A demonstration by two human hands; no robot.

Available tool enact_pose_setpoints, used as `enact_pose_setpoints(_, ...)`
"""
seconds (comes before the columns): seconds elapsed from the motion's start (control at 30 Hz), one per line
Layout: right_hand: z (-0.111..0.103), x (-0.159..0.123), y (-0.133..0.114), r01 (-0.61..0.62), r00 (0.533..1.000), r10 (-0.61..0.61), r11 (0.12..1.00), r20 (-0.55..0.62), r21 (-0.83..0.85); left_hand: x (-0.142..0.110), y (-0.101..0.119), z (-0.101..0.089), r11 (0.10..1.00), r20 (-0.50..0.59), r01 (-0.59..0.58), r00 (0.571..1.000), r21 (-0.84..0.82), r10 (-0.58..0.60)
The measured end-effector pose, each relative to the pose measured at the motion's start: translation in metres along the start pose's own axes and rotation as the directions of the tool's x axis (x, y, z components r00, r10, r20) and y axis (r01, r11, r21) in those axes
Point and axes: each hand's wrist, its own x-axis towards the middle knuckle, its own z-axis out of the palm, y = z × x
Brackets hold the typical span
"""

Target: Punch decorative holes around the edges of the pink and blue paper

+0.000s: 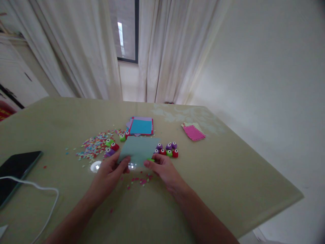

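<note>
A pale green sheet of paper is held up just above the table in both hands. My left hand is closed on its lower left edge, thumb on top. My right hand is closed around a small green paper punch at the sheet's lower right corner; fingers hide most of the punch. More eye-topped punches in purple, red and green stand just beyond my right hand. Another few punches lie beyond my left hand. Pink and pale paper bits are scattered below the sheet.
Colourful confetti is spread at the left. A stack of coloured paper squares lies behind the sheet, and pink and pale squares with punched edges lie to the right. A dark tablet and white cable occupy the left side.
</note>
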Motion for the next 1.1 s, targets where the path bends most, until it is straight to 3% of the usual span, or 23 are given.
enact_pose_setpoints(0.17,-0.009,0.006,-0.002,0.081,0.979,-0.086,0.996,-0.183,-0.039,0.001,0.001,-0.002,1.000,-0.098,-0.001,0.995,0.002,0.001)
enact_pose_setpoints(0.27,-0.011,0.002,-0.006,0.179,0.969,-0.218,0.944,-0.117,-0.276,0.001,0.001,-0.003,1.000,-0.177,0.004,0.984,-0.004,-0.004)
enact_pose_setpoints(0.37,-0.006,-0.007,-0.004,0.310,0.934,-0.352,0.702,0.066,-0.641,0.001,0.002,-0.003,1.000,-0.238,0.004,0.971,-0.029,-0.011)
enact_pose_setpoints(0.47,0.002,-0.013,0.005,0.416,0.885,-0.389,0.411,0.257,-0.811,0.000,0.004,-0.004,0.998,-0.276,0.001,0.961,-0.066,-0.020)
enact_pose_setpoints(0.57,0.006,-0.012,0.016,0.431,0.878,-0.345,0.266,0.332,-0.863,0.001,0.006,-0.009,0.994,-0.311,-0.015,0.950,-0.112,-0.020)
enact_pose_setpoints(0.7,0.005,-0.006,0.021,0.403,0.874,-0.380,0.214,0.304,-0.890,0.010,0.004,-0.022,0.975,-0.406,-0.074,0.914,-0.212,-0.019)
enact_pose_setpoints(0.83,0.012,-0.003,0.018,0.432,0.803,-0.506,0.133,0.314,-0.892,0.018,0.000,-0.035,0.939,-0.530,-0.135,0.846,-0.317,-0.058)
enact_pose_setpoints(0.97,0.041,0.009,0.013,0.515,0.744,-0.466,-0.057,0.479,-0.855,0.023,-0.003,-0.035,0.903,-0.557,-0.156,0.824,-0.401,-0.105)
enact_pose_setpoints(1.1,0.080,0.037,0.017,0.540,0.703,-0.406,-0.229,0.584,-0.810,0.027,-0.008,-0.030,0.875,-0.513,-0.165,0.852,-0.455,-0.107)
